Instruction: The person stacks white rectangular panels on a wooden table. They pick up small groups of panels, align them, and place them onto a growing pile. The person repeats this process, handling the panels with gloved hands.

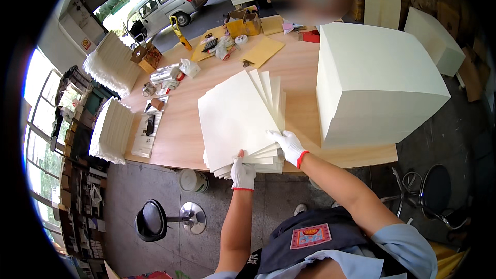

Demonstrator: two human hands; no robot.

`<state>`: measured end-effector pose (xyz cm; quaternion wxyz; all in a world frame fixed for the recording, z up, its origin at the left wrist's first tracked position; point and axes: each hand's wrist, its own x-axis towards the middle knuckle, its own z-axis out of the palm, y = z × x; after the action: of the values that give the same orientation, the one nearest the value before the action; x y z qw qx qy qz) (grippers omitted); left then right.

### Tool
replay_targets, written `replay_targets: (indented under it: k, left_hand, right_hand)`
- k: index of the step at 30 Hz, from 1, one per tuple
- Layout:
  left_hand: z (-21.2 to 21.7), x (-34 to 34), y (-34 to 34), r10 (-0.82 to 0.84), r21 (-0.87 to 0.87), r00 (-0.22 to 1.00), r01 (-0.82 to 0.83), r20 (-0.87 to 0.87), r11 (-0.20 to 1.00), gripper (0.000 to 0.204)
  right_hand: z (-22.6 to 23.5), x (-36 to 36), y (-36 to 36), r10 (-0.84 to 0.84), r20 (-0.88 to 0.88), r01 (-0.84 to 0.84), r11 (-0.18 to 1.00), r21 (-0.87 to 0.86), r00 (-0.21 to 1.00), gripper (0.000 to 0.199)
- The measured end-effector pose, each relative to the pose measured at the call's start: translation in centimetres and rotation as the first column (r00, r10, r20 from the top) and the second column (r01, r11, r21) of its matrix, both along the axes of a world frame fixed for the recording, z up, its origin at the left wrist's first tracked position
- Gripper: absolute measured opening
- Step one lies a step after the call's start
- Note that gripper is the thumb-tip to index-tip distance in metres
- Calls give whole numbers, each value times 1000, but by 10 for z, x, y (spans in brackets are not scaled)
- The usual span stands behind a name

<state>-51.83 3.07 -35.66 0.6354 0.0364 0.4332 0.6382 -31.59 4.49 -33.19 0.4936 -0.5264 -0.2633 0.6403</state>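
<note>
A fanned pile of large cream paper sheets (235, 116) lies at the near edge of the wooden table, its layers turned at different angles. My left hand (243, 173), in a white glove with a red cuff, grips the pile's near edge, thumb on top and the other fingers mostly hidden below. My right hand (288, 146), gloved the same way, is closed on the sheets' lower right corner. How many sheets each hand has hold of cannot be made out. To the right stands a tall block of stacked cream sheets (385, 62).
White stacks with ragged edges (111, 132) stand along the table's left side. Envelopes (264, 50), tape rolls (165, 75), a phone (150, 125) and a cardboard box (243, 23) lie across the table (181, 144). Stools (151, 220) stand on the floor. Someone blurred is at the far side.
</note>
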Motion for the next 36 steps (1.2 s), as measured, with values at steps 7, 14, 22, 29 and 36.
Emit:
replay_targets:
  k: [7, 14, 22, 29, 36]
  left_hand:
    - [3, 5, -12, 39, 142, 999, -43, 33, 989, 28]
    - [-3, -18, -6, 26, 0, 976, -27, 216, 1000, 6]
    - [0, 15, -106, -152, 146, 776, 78, 612, 986, 25]
    - [185, 173, -147, -287, 305, 343, 937, -894, 170, 30]
    - [335, 402, -77, 644, 317, 390, 919, -658, -233, 24]
  right_hand:
    - [8, -6, -6, -46, -19, 45, 998, -41, 999, 58]
    - [72, 14, -42, 85, 77, -84, 996, -16, 993, 40]
    - [30, 183, -200, 347, 55, -340, 934, -108, 936, 30]
    - [166, 344, -269, -249, 473, 172, 965, 200, 845, 32]
    - [244, 456, -261, -744, 618, 526, 642, 558, 253, 49]
